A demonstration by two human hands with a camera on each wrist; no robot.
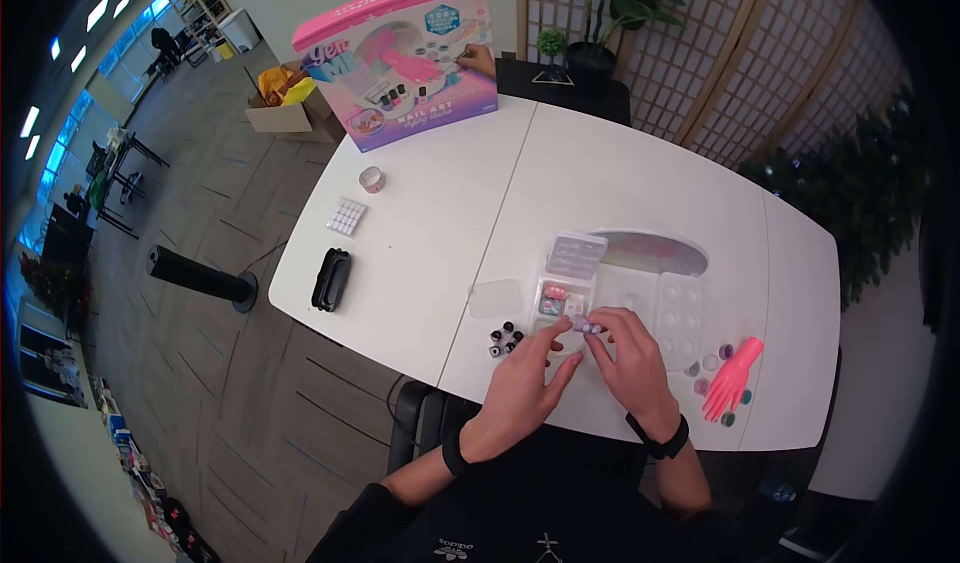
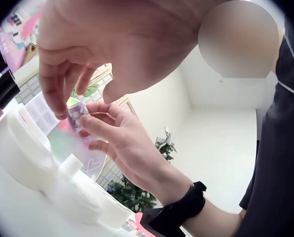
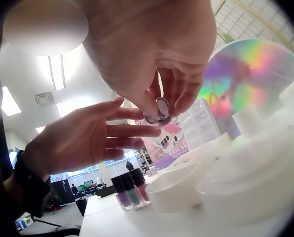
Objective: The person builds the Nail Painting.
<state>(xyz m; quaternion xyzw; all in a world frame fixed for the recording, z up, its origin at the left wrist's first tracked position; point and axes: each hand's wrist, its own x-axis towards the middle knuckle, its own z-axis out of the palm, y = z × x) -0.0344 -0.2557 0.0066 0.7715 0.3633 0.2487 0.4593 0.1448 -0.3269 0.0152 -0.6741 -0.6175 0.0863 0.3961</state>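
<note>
Grey carpet is laid around the left side of a white table, whose near edge gets crossed by both wrists. The big pink box is parked by the far edge, well apart from the hands. Sideways room's hemmed in by the pink model hand near the right edge and some polish bottles just left. The left hand is held with fingers spread; contact can't be told. Over the white tray, a tiny lilac pot is being pinched by the right hand.
</note>
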